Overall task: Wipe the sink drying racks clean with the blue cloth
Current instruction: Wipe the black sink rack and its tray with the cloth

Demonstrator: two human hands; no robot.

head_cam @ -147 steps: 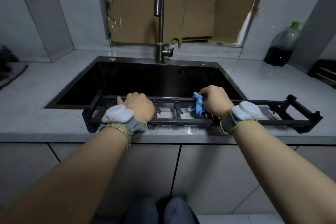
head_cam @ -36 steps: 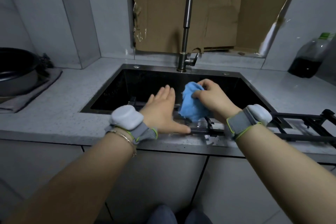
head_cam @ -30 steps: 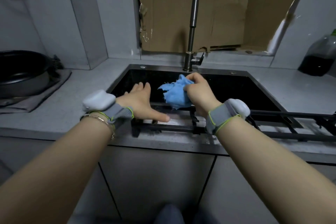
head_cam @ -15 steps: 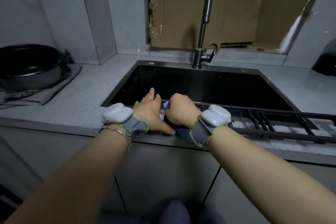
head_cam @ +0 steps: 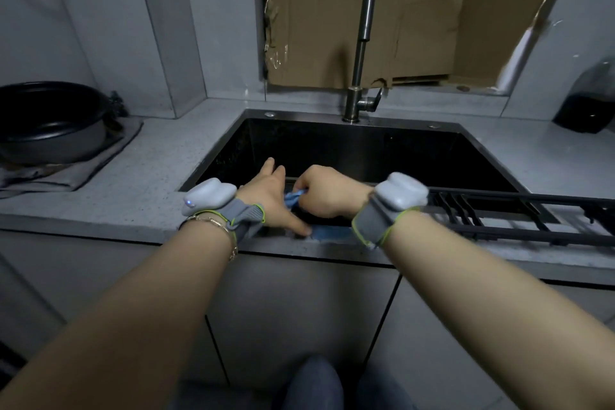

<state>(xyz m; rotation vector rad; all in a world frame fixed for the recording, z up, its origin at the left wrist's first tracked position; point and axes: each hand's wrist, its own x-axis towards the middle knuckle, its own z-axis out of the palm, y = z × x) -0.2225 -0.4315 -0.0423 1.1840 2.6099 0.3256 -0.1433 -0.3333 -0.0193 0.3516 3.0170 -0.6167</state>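
Head view: the right hand is curled tight round the blue cloth, and a strip of that cloth shows beneath the wrist along the sink's front edge. The left hand lies just beside it with fingers straight and thumb stretched toward the cloth, holding nothing. It appears to brace the left end of the drying rack, though the contact itself is hidden.

About a second ago the cloth was lifted and bunched loosely above the rack. Now it has come down to the sink's front-left corner, which suggests a fresh wiping pass on the rack's left end. Nearly five seconds ago the right hand worked nearer the middle of the sink's front, and the left hand gripped the rack. The rest of the rack runs off to the sink's right, likely still to be checked.

A dark pan sits well left of the sink, and the faucet stands behind it.
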